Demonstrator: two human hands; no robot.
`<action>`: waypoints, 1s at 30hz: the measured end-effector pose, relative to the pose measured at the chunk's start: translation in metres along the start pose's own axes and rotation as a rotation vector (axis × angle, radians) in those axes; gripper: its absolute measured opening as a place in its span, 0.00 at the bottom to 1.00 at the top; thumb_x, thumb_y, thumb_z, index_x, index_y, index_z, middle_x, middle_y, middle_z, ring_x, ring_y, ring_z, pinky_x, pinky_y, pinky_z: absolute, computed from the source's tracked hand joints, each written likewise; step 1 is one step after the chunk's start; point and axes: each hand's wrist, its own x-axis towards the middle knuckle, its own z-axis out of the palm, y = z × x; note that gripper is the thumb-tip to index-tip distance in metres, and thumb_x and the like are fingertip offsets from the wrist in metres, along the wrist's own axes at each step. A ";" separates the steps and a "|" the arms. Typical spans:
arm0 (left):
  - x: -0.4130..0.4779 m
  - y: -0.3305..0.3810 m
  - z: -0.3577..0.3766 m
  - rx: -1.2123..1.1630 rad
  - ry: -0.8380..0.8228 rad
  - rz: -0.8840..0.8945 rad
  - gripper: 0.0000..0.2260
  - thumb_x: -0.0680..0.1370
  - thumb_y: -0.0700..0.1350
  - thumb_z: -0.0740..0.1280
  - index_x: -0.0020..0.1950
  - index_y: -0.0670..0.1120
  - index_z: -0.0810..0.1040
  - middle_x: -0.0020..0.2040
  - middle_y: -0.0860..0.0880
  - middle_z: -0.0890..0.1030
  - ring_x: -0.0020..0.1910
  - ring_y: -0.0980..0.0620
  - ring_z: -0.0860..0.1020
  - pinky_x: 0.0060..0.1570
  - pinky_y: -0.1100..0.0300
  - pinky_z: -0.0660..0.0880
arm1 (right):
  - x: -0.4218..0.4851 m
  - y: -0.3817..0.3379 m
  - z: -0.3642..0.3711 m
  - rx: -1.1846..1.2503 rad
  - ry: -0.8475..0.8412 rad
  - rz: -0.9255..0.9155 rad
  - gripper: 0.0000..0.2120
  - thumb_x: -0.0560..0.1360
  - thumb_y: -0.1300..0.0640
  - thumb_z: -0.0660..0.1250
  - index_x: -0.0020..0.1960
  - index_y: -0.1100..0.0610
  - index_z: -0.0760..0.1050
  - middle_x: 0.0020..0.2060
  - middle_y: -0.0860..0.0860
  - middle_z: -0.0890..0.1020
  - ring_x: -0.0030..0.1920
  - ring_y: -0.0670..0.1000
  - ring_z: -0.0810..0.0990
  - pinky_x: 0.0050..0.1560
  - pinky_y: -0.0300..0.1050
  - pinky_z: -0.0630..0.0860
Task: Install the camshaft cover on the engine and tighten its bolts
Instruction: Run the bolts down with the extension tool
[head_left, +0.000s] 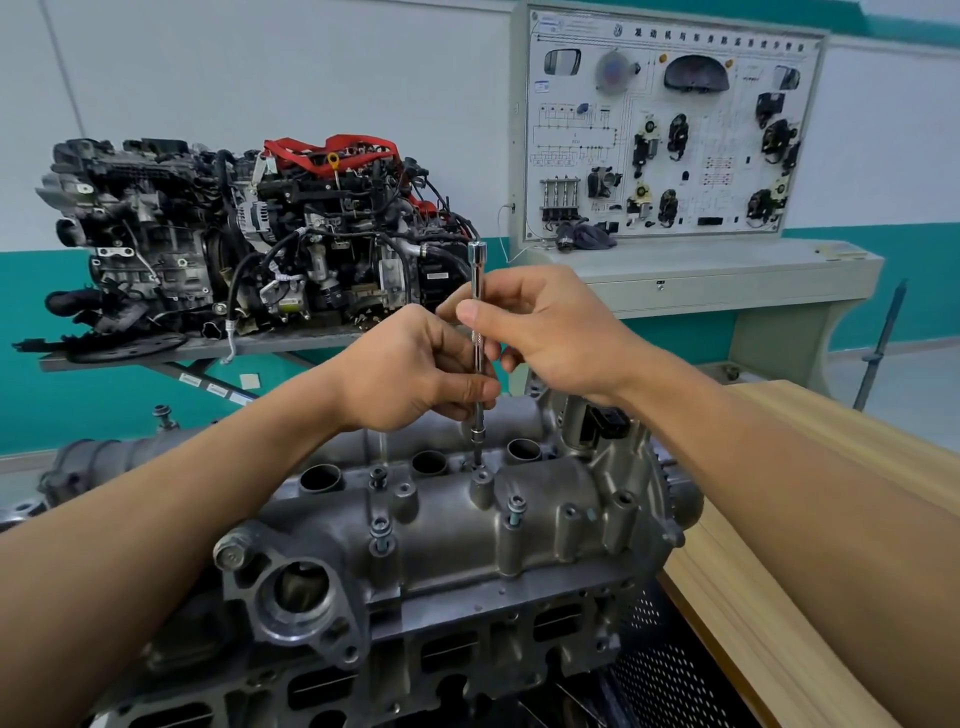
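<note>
1. Above the middle of the cover (447, 525), both hands met around a slim chrome extension bar (477, 275) that stood nearly upright.
2. The left hand (415, 369) was closed on the bar's lower half, its fingers curled round the shaft and the thumb laid across the near side.
3. The right hand (550, 332) pinched the bar higher up, with the thumb on the near side and the fingers wrapped behind it.
4. The bar's wider top end stuck up clear of the right hand. Its thin lower tip went down to a raised hole on the far side of the cover. Whether it sat on a bolt head could not be told.
5. Both forearms reached in from the near corners, the left from the near left and the right from the near right, with the wrists held well above the cover.
6. The cover lay on top of the engine (467, 649), close in front of the person, with round openings along its far edge.
7. Three bolts stood proud of the cover. The near bolt (380, 532) was on the left, the far bolt (378, 474) was just behind it, and the right bolt (515, 508) was further right.
8. A wooden bench top (779, 519) ran along the right side. On the far left a second engine (249, 234) sat on a stand, and on the far right stood a training board (670, 130) with wired parts.
</note>
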 end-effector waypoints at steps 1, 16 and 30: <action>-0.001 0.001 -0.001 -0.010 -0.016 -0.007 0.02 0.74 0.34 0.73 0.45 0.40 0.85 0.41 0.43 0.87 0.39 0.52 0.85 0.41 0.61 0.83 | 0.000 -0.001 -0.003 -0.007 -0.051 -0.008 0.07 0.80 0.63 0.65 0.53 0.61 0.81 0.32 0.51 0.78 0.31 0.44 0.75 0.31 0.36 0.73; 0.001 -0.001 0.009 0.125 0.093 0.018 0.12 0.70 0.46 0.78 0.40 0.37 0.85 0.34 0.39 0.84 0.32 0.49 0.81 0.39 0.54 0.82 | -0.012 -0.001 0.005 -0.048 0.304 0.000 0.07 0.72 0.65 0.75 0.39 0.64 0.78 0.28 0.56 0.84 0.25 0.50 0.83 0.28 0.41 0.78; -0.003 0.002 0.003 0.043 -0.005 0.010 0.04 0.76 0.35 0.72 0.47 0.35 0.84 0.39 0.42 0.87 0.40 0.46 0.86 0.42 0.60 0.83 | 0.001 -0.016 -0.005 0.004 -0.005 0.043 0.07 0.82 0.59 0.63 0.51 0.58 0.79 0.44 0.51 0.86 0.28 0.47 0.79 0.26 0.36 0.72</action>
